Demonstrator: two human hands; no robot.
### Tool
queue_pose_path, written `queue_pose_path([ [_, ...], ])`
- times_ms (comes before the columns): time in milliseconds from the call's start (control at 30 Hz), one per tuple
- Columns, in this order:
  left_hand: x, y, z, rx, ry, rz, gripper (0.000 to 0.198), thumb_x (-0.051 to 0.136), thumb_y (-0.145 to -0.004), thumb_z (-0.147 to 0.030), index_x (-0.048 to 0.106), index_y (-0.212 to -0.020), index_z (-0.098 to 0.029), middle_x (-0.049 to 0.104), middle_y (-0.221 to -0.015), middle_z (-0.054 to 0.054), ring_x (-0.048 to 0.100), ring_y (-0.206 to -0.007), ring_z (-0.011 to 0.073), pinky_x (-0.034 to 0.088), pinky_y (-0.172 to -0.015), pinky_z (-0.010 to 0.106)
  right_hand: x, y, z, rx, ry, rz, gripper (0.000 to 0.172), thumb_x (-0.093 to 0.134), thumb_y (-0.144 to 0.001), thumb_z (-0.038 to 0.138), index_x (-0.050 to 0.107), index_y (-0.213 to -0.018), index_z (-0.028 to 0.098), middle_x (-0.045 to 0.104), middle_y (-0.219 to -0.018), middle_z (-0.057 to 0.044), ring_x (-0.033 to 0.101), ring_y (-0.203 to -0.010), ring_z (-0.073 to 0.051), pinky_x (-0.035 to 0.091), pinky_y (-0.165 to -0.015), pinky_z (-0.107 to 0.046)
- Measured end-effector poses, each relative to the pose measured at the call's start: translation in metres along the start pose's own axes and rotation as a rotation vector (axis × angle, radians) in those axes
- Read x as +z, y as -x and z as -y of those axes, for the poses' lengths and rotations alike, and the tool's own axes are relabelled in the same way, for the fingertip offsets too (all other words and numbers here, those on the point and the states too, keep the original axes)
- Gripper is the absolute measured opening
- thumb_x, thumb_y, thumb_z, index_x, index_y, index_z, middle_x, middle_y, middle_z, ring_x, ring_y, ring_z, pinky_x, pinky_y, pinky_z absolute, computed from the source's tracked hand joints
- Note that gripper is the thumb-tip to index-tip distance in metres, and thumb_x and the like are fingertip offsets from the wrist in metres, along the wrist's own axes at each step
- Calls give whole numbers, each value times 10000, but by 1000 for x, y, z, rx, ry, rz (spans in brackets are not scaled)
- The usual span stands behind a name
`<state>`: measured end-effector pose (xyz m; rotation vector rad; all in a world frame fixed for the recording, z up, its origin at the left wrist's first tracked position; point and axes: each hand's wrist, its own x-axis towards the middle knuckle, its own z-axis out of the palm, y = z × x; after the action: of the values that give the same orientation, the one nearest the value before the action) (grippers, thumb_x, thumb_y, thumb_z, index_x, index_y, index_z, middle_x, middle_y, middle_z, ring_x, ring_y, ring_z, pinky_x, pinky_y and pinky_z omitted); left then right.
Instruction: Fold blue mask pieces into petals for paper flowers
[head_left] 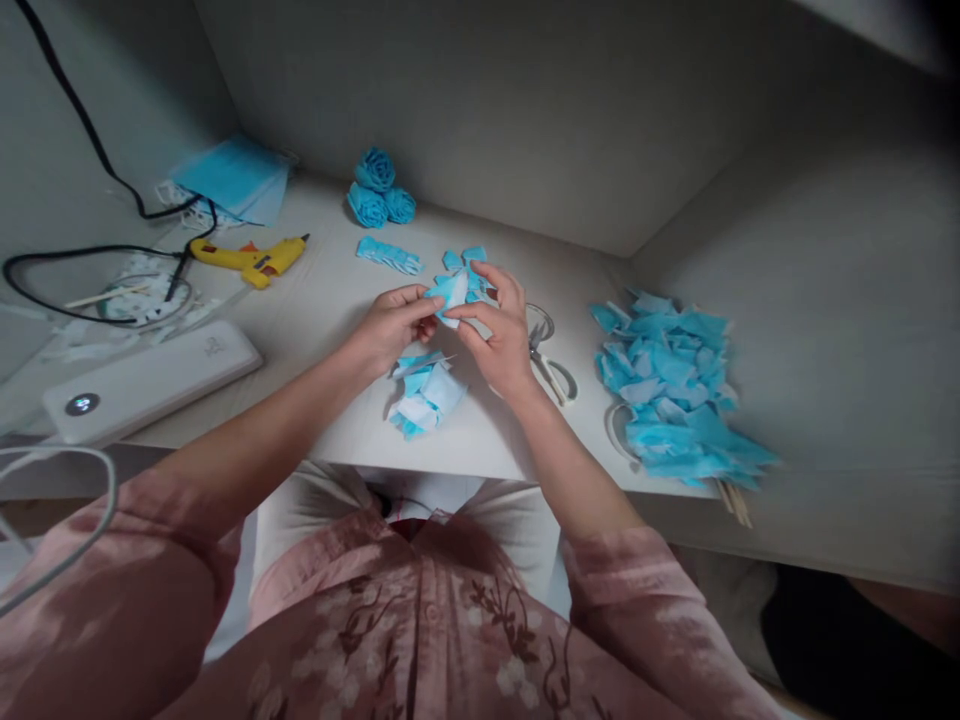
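Between both hands I hold a small blue-and-white fabric piece (451,292) above the middle of the table. My left hand (399,322) pinches its left side between thumb and fingers. On the right edge, the thumb and fingers of my right hand (496,325) are closed on it. Just behind the hands lie several blue petal-like pieces (474,258), partly hidden by my right fingers. A loose pile of blue and white cut pieces (427,395) rests in front of my hands. Scissors (551,365) lie right beside my right hand.
Blue rosettes (375,170) and a strip of folded blue pieces (388,255) sit at the back. To the left are a yellow glue gun (259,262), blue face masks (236,175), a white power bank (154,380) and cables. Blue fabric flowers on sticks (675,390) lie at right.
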<state>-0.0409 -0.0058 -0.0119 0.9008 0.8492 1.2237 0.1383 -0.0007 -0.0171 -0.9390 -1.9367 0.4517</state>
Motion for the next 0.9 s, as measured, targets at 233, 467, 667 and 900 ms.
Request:
queue_pose_path([
  [233, 1, 1, -2, -3, -14, -14, 208, 796, -750, -222, 598, -725, -165, 587, -624, -20, 512, -534, 73, 383, -527, 203, 8, 2, 2, 161, -219, -74, 156, 730, -888, 443, 770, -878, 293, 593, -1463, -29, 491, -1449, -257, 351, -1231, -486],
  [467, 1, 3, -1, -2, -30, 22, 202, 802, -727, -241, 616, -722, -160, 597, -634, -9, 518, -538, 77, 387, -530, 214, 18, 2, -2, 407, -589, -106, 253, 807, -785, 476, 713, -847, 249, 727, -1140, -32, 656, -1139, -189, 510, -1052, -364],
  [667, 2, 3, -1, -23, -47, 12, 238, 831, -696, -255, 616, -721, -157, 596, -636, -14, 519, -541, 73, 401, -531, 207, 16, 1, -3, 493, -699, -64, 468, 859, -710, 497, 686, -1080, 270, 723, -947, 6, 680, -935, -162, 549, -990, -354],
  [900, 5, 5, -2, 19, -139, 17, 250, 807, -760, -318, 619, -719, -159, 604, -654, -7, 524, -546, 73, 401, -529, 206, 18, 1, -8, 518, -720, -38, 497, 805, -759, 479, 708, -1207, 286, 751, -1026, -3, 685, -989, -187, 557, -1025, -402],
])
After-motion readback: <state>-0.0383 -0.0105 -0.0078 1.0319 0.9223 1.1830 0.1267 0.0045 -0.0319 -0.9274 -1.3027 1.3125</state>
